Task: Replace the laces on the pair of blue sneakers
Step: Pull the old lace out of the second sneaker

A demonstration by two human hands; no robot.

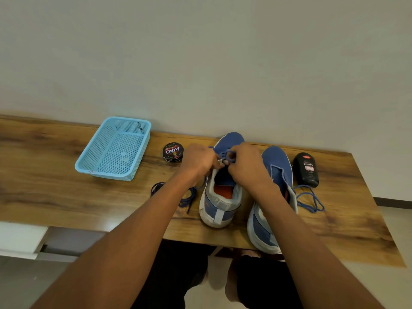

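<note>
1. Blue mesh sneakers with grey heels and white soles stand side by side on the wood-grain tabletop [66,197], toes toward the wall and heels toward the person. The left sneaker [219,197] is the one being worked on. The right sneaker [275,175] stands just beside it.
2. Both hands meet over the left sneaker's eyelet area. The left hand [198,160] and the right hand [246,163] have their fingers curled in, pinching the blue lace [223,155] between them. The exact eyelet is hidden by the fingers.
3. The shoe's long axis runs away from the person, so the lace crosses it from side to side, with one hand on each side of the tongue. Neither hand is clearly nearer. I judge the next pull must run across that axis.
4. A loose blue lace [310,198] lies coiled just right of the right sneaker, one end still leading into it. A dark navy lace [176,194] lies left of the left sneaker.
5. Readable writing: "Cherry" on the round black polish tin [173,152] and on the black polish bottle [306,169]. Smaller print is illegible.
6. A light blue perforated plastic basket [113,150] sits well to the left.
</note>
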